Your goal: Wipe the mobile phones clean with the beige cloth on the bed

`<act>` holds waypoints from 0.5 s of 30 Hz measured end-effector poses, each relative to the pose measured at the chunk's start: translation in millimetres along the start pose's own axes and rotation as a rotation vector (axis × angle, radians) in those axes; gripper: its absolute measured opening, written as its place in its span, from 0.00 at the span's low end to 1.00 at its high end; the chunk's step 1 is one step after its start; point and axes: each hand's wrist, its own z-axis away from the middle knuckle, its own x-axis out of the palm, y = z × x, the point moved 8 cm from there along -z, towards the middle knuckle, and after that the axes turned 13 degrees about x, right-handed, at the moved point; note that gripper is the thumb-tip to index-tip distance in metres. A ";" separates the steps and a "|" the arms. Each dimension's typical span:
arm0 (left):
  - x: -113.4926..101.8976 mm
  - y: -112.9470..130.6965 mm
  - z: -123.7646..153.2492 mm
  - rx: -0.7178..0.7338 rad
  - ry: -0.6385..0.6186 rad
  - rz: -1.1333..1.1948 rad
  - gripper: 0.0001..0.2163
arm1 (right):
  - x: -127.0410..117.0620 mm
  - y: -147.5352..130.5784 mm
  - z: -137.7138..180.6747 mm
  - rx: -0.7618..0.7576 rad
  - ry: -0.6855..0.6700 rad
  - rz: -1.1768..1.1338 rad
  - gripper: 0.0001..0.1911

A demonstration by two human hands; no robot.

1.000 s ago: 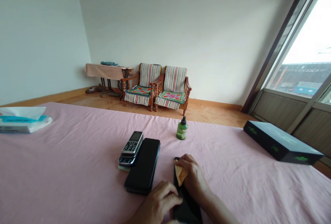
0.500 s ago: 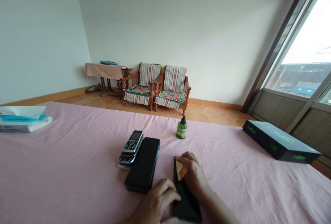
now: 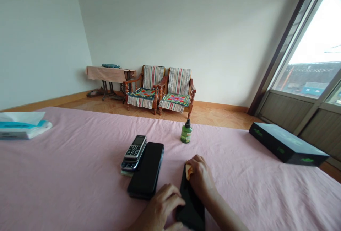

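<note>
- R hand (image 3: 200,176): fingers curled down, closed on a small yellow-orange cloth (image 3: 189,171), pinned btwn fingers & phone; only a bit of cloth shows, rest hidden under hand.
- Cloth is at far end of the dark phone (image 3: 190,208), nr its top L corner.
- Dark phone lies flat on pink sheet (image 3: 226,152), btwn both hands, approx. lengthwise to the person; R hand & wrist cover part of its R side.
- L hand (image 3: 164,202): half-curled, thumb & fingers apart w/ a moderate gap, nothing gripped; fingertip at phone's L edge, thumb lower down nr the bottom end. Can't tell how hard it presses.
- L of that phone, just past L hand: big black phone (image 3: 147,170), flat, w/ another layer under it, exact no. unclear.
- Right beside it, on its L: silver keypad phone (image 3: 135,148), screen & keys up, on top of a blue-ish keypad phone (image 3: 129,165); sth pale green pokes out at bottom of the pile.
- Green bottle (image 3: 186,134), black top, upright beyond the hands, nr far edge of sheet.
- Far R: black box (image 3: 289,147) w/ green marks, flat, well apart from phones.
- Far L: tissue pack (image 3: 23,130), white/blue, one tissue sticking out.
</note>
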 end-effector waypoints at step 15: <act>-0.2 18.8 -7.4 0.009 -0.060 -0.144 0.19 | -12.4 31.4 -4.3 0.087 0.016 -0.036 0.21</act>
